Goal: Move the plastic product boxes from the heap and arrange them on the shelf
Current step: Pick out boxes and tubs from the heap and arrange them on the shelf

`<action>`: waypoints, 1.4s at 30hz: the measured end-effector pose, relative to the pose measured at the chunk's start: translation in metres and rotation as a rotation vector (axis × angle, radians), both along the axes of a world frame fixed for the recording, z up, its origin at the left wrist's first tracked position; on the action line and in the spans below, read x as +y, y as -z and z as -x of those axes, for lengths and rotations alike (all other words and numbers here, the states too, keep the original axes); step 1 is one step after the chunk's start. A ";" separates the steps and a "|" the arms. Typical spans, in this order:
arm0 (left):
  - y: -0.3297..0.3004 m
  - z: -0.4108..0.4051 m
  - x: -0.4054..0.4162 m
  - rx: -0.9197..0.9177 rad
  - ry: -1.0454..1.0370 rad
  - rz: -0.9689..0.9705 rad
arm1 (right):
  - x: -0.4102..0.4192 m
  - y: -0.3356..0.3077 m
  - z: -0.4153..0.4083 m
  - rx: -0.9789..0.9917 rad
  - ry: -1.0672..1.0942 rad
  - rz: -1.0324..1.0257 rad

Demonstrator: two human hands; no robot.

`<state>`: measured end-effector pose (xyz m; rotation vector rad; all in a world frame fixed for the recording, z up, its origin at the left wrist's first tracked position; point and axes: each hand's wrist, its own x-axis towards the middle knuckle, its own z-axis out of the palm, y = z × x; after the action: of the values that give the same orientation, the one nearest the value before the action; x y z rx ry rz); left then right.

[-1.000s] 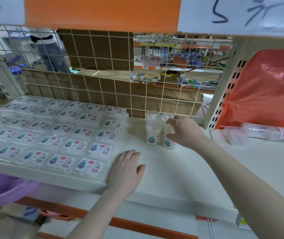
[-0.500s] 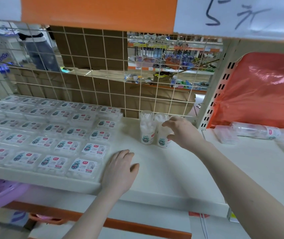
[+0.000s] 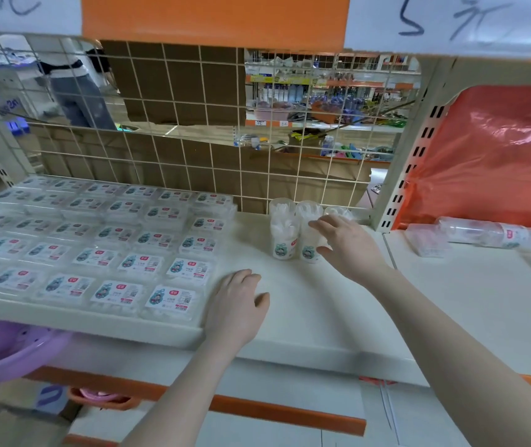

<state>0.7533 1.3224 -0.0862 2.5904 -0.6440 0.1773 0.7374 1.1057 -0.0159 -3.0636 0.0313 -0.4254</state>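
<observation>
Several flat clear plastic boxes (image 3: pixel 170 300) with labels lie in neat rows on the left of the white shelf (image 3: pixel 315 304). Several round clear tubs (image 3: pixel 282 235) stand upright near the shelf's back. My right hand (image 3: pixel 351 250) is beside them with fingers spread, its fingertips against the right front tub (image 3: pixel 307 253); it grips nothing. My left hand (image 3: pixel 238 304) lies flat, palm down, on the shelf next to the front right flat box. A heap of clear boxes and tubs (image 3: pixel 480 233) lies on the neighbouring shelf section to the right.
A wire mesh panel (image 3: pixel 193 146) closes the shelf's back. A perforated upright post (image 3: pixel 409 162) divides the two sections. A red plastic bag (image 3: pixel 496 156) fills the right section's back. A purple basin (image 3: pixel 3 353) sits below left. A person (image 3: pixel 74 88) stands beyond the mesh.
My right hand came off the top of the right front tub and its fingers have spread. My left hand has stayed flat on the shelf.
</observation>
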 end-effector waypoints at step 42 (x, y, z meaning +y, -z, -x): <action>-0.027 0.058 -0.353 -0.111 0.141 -0.116 | -0.351 0.037 0.184 -0.122 0.252 -0.217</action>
<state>0.6955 0.9691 -0.0589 2.6471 -0.8983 0.2469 0.5531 0.7550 -0.0525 -2.8219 0.4317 -0.5780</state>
